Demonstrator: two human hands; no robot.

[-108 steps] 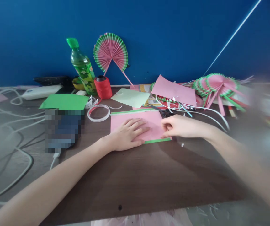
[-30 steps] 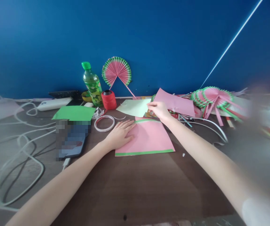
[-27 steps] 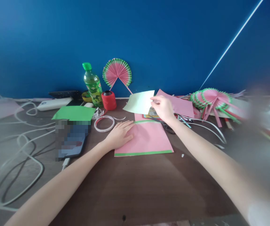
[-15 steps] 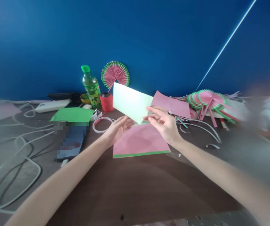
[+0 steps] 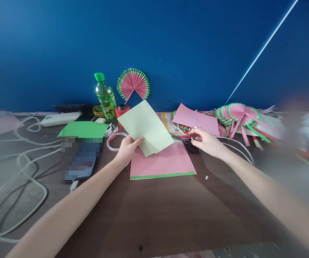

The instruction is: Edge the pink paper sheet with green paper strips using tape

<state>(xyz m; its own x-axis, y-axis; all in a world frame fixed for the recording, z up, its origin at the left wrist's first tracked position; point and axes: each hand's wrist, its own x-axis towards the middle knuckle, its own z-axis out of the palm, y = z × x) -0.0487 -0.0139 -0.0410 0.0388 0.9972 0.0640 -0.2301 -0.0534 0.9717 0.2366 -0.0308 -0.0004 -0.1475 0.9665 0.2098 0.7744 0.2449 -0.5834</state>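
A pale green sheet of paper (image 5: 149,129) is tilted up in my left hand (image 5: 129,148), gripped at its lower left edge between thumb and fingers. Below it, a pink sheet with a green strip along its near edge (image 5: 162,165) lies flat on the table. My right hand (image 5: 205,142) is to the right of the paper, its fingers curved and apart with nothing between them. Just under its fingertips lies a pair of scissors with dark handles (image 5: 192,147); whether the fingers touch it is unclear.
A green-capped bottle (image 5: 106,100) and a red round container (image 5: 122,109) stand by the blue wall. Paper fans (image 5: 239,113) and a pink sheet (image 5: 197,120) lie back right. At left are a green sheet (image 5: 83,129), a phone (image 5: 83,161) and white cables (image 5: 45,195).
The pale green paper has turned and tilted, and my left hand now grips it. My right hand has let go of it and moved right, to the scissors.
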